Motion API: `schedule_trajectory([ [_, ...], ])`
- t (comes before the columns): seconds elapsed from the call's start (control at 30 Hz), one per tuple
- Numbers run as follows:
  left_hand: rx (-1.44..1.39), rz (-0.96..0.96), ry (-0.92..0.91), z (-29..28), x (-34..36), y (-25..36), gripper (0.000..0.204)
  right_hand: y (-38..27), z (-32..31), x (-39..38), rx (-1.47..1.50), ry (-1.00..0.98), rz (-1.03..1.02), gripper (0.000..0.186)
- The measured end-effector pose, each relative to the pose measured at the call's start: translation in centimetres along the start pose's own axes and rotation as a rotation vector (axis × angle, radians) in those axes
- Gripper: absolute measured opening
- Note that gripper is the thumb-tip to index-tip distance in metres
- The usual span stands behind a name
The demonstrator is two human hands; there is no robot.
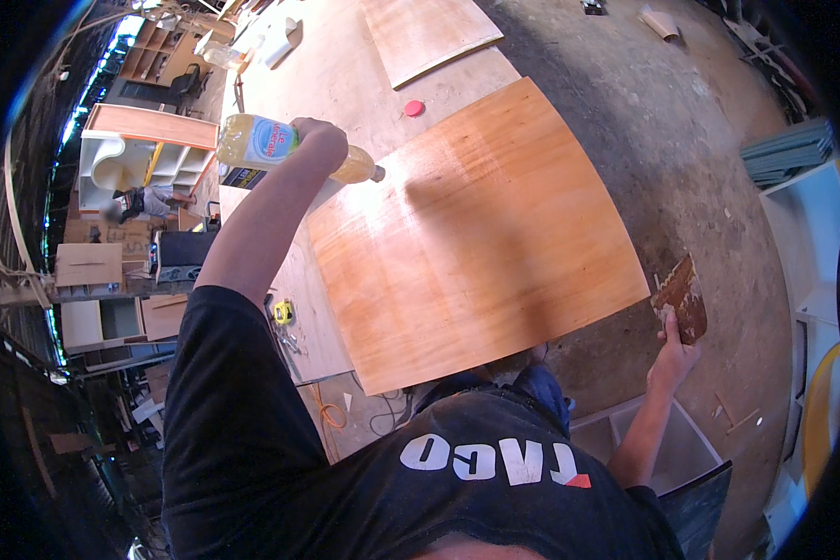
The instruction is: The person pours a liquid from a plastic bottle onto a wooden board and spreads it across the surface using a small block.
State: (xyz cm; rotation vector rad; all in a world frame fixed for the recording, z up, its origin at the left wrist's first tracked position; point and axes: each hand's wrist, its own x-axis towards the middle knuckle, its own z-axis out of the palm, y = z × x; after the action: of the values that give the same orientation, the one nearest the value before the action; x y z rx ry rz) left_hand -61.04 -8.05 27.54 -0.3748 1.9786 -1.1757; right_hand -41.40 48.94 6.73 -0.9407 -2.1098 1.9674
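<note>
Wrapped around a large clear plastic bottle (pixel 252 142) of yellowish liquid is my left hand (pixel 321 142). The bottle lies tipped almost on its side, with its narrow neck pointing right over the left part of a plywood panel (pixel 495 243). The panel has a smooth, shiny orange-brown face and rests on a pale worktable (pixel 317 322). Off to the right, beyond the panel's edge, my right hand (pixel 672 359) grips a flat brown spreader (pixel 683 303) with whitish dried residue on it. Whether liquid is leaving the bottle I cannot tell.
A round red cap (pixel 414 108) and another wood panel (pixel 429 37) lie farther back on the table. At its left edge sits a yellow tape measure (pixel 283 312). A white cabinet box (pixel 653 443) stands low at the right. Another person (pixel 145 203) is at the far left.
</note>
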Motion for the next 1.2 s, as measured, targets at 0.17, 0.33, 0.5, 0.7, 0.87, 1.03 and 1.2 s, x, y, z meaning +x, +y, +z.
schedule_trajectory([
  [0.17,-0.020,0.002,-0.008,-0.4,-0.3,0.1,0.060,0.3,0.2,0.1,0.058,0.009,-0.047,0.024],
  [0.33,-0.015,0.013,0.007,-0.2,-0.1,0.1,0.060,0.2,0.3,0.0,0.066,0.021,-0.037,0.023],
  [0.5,-0.031,0.014,0.013,0.0,0.4,0.1,0.061,0.3,0.1,0.0,0.069,0.014,-0.048,0.023],
  [0.7,-0.059,0.009,0.008,0.6,1.1,0.1,0.062,0.6,-0.2,0.2,0.034,-0.014,-0.038,0.025],
  [0.87,-0.075,0.020,0.014,0.7,1.2,0.1,0.062,0.7,-0.2,0.3,0.011,-0.011,-0.031,0.024],
  [1.03,-0.082,0.023,0.007,0.7,1.7,0.1,0.063,0.8,-0.1,0.4,0.010,-0.006,-0.027,0.025],
  [1.2,-0.152,0.074,-0.001,2.8,3.3,0.1,0.067,1.0,0.0,0.4,0.007,-0.010,-0.027,0.026],
])
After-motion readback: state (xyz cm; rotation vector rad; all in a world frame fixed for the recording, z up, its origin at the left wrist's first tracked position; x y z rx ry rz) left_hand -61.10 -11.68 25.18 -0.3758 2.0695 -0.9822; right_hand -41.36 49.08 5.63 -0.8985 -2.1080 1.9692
